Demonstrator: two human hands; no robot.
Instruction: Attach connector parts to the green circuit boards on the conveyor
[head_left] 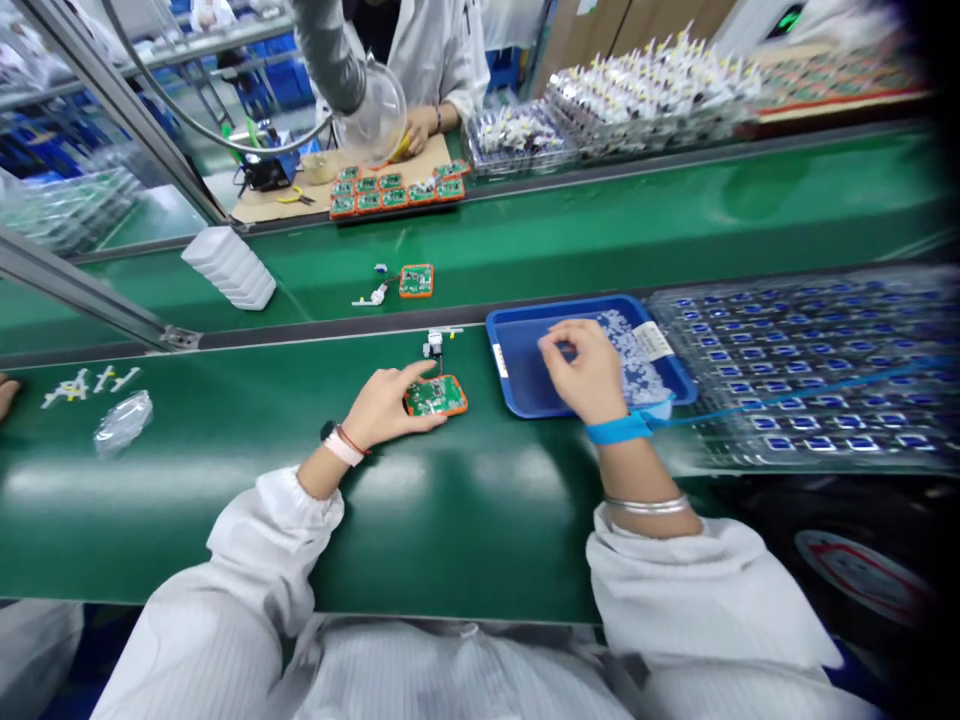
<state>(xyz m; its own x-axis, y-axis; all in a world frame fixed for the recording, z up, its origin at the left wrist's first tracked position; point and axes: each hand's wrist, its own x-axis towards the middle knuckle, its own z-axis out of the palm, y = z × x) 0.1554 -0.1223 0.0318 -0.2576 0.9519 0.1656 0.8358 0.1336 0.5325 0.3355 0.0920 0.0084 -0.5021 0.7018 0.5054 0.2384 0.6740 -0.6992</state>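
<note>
1. Two hands work over one green tabletop, and one orange-edged circuit board lies on it, towards the far edge.
2. The left hand grasps that board, thumb at its near edge and forefinger at its far one.
3. One white part sits just beyond the board, a thin wire between them.
4. The right hand is over one blue tray by the tabletop's far edge; its thumb and forefinger are pinched together, and I cannot tell whether anything is between them.
5. Small pale pieces, too many to count, fill the tray's right side.
6. One crumpled clear bag lies near the tabletop's left end, several overlapping white sticks beside it.
7. Beyond the far edge: one second board and one white stack.
</note>
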